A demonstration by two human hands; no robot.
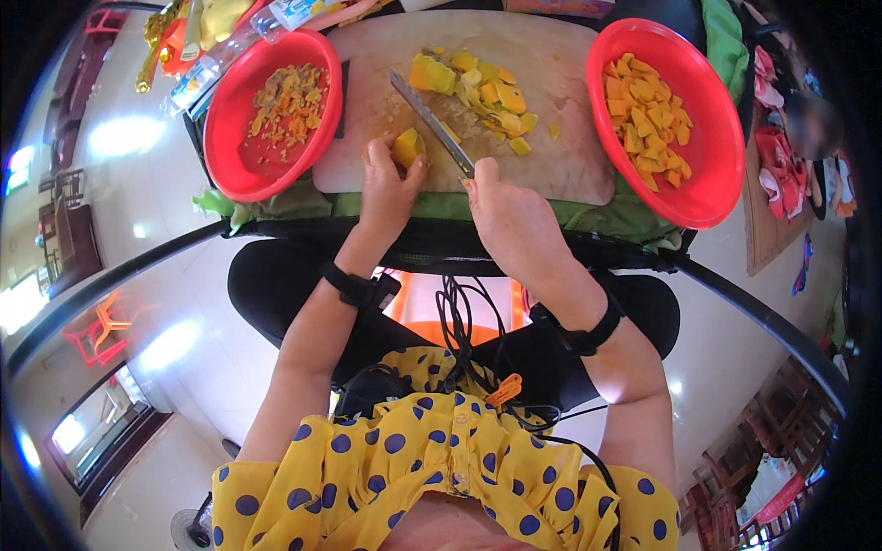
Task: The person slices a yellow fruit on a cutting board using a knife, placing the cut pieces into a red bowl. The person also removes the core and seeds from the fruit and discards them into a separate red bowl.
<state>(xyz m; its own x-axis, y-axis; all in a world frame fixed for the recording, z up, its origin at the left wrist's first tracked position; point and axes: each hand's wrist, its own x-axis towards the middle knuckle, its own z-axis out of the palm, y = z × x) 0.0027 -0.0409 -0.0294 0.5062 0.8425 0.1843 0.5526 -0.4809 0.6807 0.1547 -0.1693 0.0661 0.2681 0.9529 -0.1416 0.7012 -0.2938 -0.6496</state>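
Note:
My left hand [388, 191] grips a small chunk of pumpkin [408, 147] near the front of a stained whitish cutting board [367, 50]. The fingers of my right hand [516, 220] are closed round the handle of a knife [430, 121]. Its blade slants across the board toward the far left, beside the held chunk and apart from it. Beyond the blade lie a larger pumpkin piece [432, 75] and a heap of peel and cut bits [496, 96].
A red bowl [602, 138] of cut orange pumpkin pieces stands right of the board. Another red bowl [217, 156], with stringy pulp and scraps, stands at the left. Plastic bottles [195, 84] lie past it. Dark cables [464, 317] hang by my lap.

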